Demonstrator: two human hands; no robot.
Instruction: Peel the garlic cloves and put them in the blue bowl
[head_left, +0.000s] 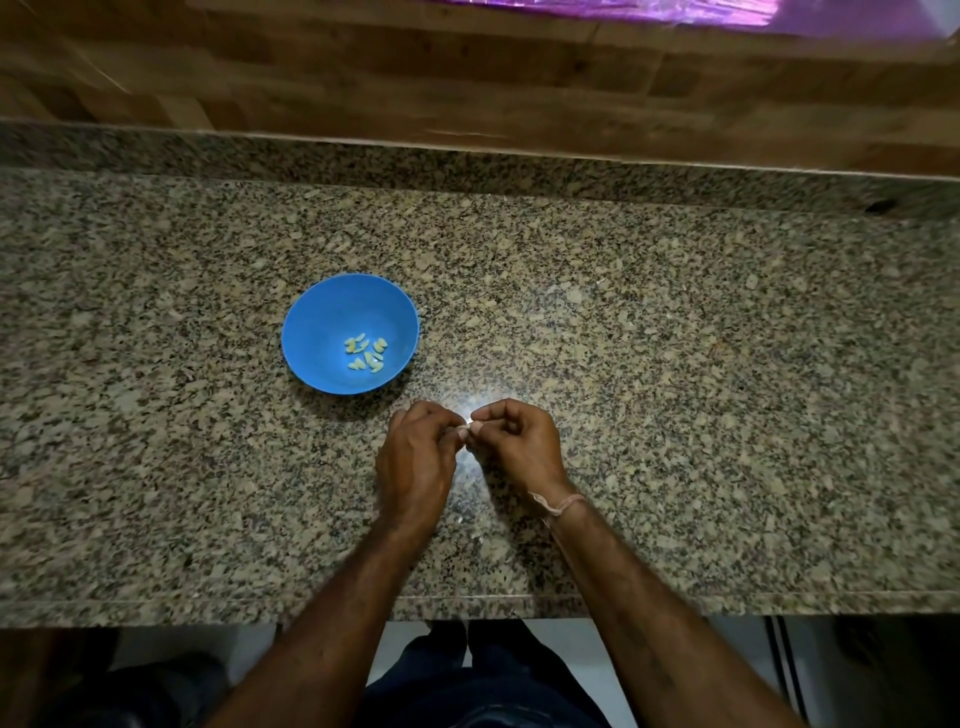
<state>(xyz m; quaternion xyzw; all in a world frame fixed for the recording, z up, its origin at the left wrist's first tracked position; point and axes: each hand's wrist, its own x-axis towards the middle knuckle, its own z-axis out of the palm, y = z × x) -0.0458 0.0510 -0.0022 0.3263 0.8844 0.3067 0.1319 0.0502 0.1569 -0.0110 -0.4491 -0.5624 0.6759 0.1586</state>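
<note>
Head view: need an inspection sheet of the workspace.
Surface: speckled granite counter, glare patch near the hands.
Job's things: blue bowl upright, left of centre, with several peeled cloves inside; one clove held between the hands.
Clutter: nothing clearly seen.
Hands: left hand and right hand both pinch the clove above the counter, near the bowl; thread band on the right wrist.
Cables: nothing seen.
Surroundings: wooden wall behind the counter; purple sheet at the top edge.
</note>
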